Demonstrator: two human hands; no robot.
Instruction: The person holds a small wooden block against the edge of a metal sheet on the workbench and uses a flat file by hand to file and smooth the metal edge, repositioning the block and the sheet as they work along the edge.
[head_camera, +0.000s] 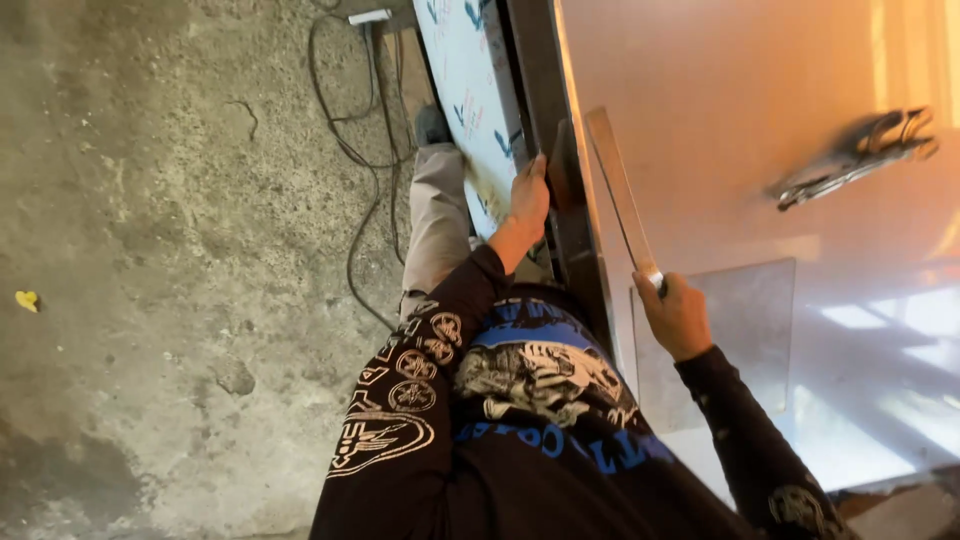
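My right hand (676, 316) grips the near end of a long flat metal strip (615, 190), which lies slanted across the shiny steel tabletop (720, 110). My left hand (530, 198) is closed over the dark edge of the table (572, 250), next to a film-covered sheet (468, 85) with blue marks that leans against the table's side. Both arms are in black printed sleeves. A square grey metal plate (745, 335) lies on the tabletop just right of my right hand.
Locking pliers (858, 155) rest on the tabletop at the far right. Black cables (355, 150) trail over the rough concrete floor (170, 250). My grey trouser leg (436, 225) and shoe stand beside the sheet. A small yellow scrap (27, 299) lies at the far left.
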